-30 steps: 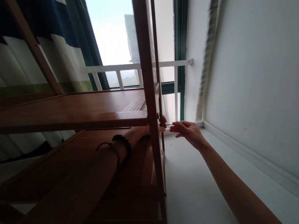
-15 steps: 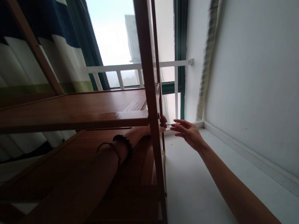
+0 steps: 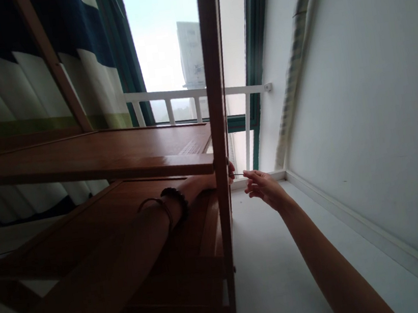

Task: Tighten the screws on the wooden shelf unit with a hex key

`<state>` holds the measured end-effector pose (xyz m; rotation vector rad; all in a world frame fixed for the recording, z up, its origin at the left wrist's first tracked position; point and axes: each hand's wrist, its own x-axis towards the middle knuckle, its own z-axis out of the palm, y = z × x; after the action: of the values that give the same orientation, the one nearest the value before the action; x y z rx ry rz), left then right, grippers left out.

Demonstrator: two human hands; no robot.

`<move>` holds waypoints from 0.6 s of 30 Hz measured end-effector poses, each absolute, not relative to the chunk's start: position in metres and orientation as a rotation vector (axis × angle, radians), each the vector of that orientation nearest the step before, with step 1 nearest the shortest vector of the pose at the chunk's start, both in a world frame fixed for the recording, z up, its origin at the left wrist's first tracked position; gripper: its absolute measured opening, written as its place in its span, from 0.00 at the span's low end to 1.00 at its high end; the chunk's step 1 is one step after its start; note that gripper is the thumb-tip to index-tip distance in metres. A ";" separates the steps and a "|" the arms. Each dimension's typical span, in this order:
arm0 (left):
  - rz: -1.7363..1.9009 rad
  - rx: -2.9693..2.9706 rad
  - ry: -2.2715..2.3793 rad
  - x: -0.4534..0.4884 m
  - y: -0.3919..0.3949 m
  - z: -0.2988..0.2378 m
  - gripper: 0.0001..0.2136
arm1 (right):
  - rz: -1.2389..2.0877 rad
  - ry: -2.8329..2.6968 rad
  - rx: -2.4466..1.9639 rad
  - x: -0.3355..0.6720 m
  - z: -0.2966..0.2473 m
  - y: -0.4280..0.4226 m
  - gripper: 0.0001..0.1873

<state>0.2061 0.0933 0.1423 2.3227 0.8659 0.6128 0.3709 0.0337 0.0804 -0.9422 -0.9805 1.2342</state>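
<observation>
A thin dark rod that looks like a hex key [image 3: 238, 174] runs level from the side of the wooden shelf unit's upright post [image 3: 218, 124]. My right hand [image 3: 266, 189] pinches its outer end between thumb and fingertips, the other fingers loosely curled. From the left, my left arm, with a beaded bracelet and a thin bangle, reaches under the upper shelf board [image 3: 146, 144]. The post hides much of my left hand [image 3: 212, 180]. Its curled fingertips show past the post, at the rod's inner end; what they grip is hidden.
A lower shelf board [image 3: 105, 216] lies beneath my left arm. Behind the unit are a striped curtain [image 3: 95, 84], a white railing [image 3: 181, 94] and a green-framed window [image 3: 250, 43]. A white wall [image 3: 370, 94] with a pipe [image 3: 293, 63] rises on the right.
My right thumb and fingers have closed from a looser, spread hold into a pinch on the rod's outer end. The view has shifted slightly, so the shelf post appears further right.
</observation>
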 end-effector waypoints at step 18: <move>0.595 2.391 0.850 0.205 0.092 0.146 0.11 | 1.102 -0.861 -0.875 0.359 0.070 0.044 0.17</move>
<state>0.2051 0.0917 0.1461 2.3908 0.8498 0.5952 0.3585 0.0437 0.0702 -0.8748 -0.8606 1.1021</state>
